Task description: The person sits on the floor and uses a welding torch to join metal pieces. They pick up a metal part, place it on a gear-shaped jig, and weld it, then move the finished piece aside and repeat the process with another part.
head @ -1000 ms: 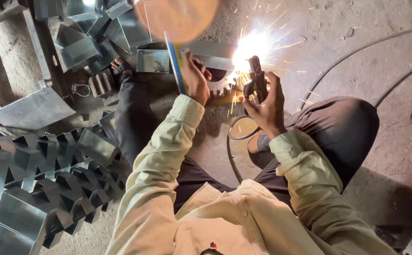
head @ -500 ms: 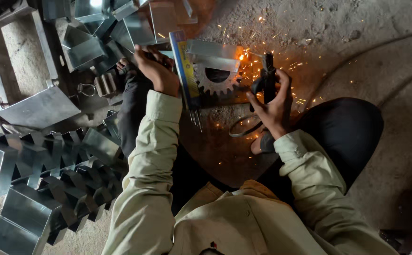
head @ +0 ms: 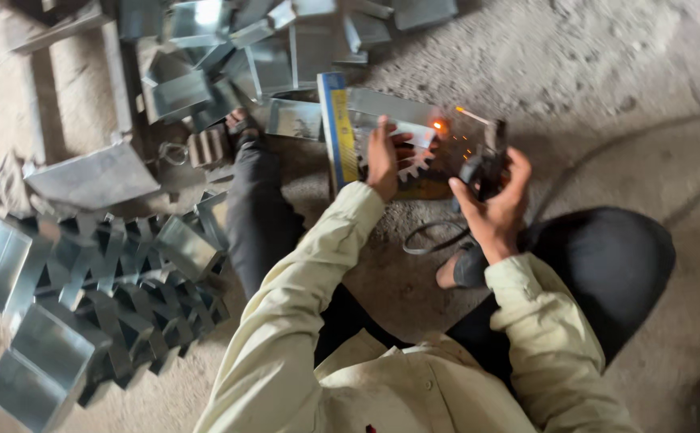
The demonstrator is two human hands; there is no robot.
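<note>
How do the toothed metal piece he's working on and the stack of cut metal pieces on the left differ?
The toothed metal piece is a single part under the left hand; the stack of cut metal pieces is many parts lying untouched on the floor. The toothed piece has orange sparks glowing beside it, near the welding holder in the right hand; the stack shows none. Both are grey sheet metal with zigzag cut edges.
</note>
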